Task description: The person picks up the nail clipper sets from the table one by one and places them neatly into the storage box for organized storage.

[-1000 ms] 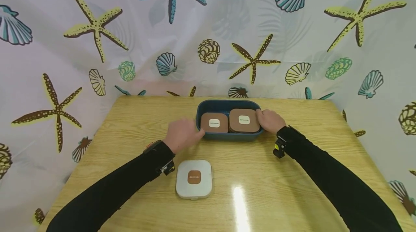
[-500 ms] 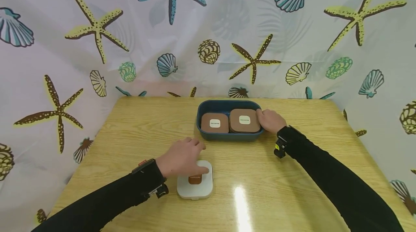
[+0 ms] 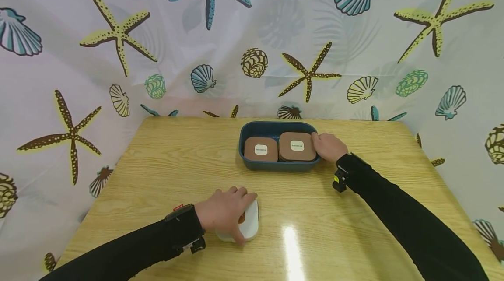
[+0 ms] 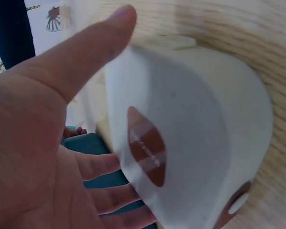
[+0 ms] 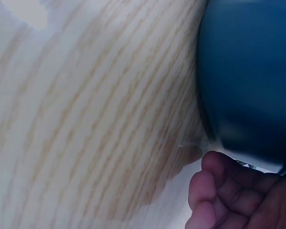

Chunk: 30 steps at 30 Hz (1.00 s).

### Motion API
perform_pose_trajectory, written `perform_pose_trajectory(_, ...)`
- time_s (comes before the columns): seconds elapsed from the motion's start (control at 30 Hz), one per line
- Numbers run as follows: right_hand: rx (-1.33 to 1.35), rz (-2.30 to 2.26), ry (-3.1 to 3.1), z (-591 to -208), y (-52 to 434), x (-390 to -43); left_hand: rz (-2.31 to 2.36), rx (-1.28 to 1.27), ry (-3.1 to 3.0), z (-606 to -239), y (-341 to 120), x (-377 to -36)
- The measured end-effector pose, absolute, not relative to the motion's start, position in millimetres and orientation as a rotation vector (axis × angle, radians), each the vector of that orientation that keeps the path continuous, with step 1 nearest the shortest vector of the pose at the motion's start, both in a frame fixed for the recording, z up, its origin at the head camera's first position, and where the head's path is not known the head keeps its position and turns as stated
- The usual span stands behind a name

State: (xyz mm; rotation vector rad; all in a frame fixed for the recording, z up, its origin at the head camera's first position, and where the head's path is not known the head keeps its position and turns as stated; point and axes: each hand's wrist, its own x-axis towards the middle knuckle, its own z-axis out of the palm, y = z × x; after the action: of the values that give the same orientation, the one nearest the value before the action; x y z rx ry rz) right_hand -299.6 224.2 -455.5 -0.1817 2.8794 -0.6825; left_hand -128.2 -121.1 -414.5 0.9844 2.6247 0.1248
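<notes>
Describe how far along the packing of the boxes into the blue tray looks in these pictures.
Done: two brown boxes already sit side by side in the blue tray. In hand: the left hand grips the white box on the table; the right hand holds the tray's end. Left: the white box is not in the tray.

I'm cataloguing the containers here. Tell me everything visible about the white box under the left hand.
The white box is a flat, rounded-square case, seemingly smooth plastic, with a brown label centred on its lid and a small tab on one edge. It lies closed on the wooden table, nearer the person than the blue tray. The left hand grips it from above, thumb on one side, fingers on the other.
</notes>
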Motion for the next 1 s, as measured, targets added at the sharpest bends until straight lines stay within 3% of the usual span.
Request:
perform_pose_trajectory(0.57, -0.172, -0.698, 2.873, -453, 224, -298, 0.044, 1.071, 2.744, -428, -121, -130)
perform_pose_trajectory(1.0, -0.188, -0.688, 2.888, -453, 224, -298, 0.14, 1.109, 2.9, -384, -114, -157)
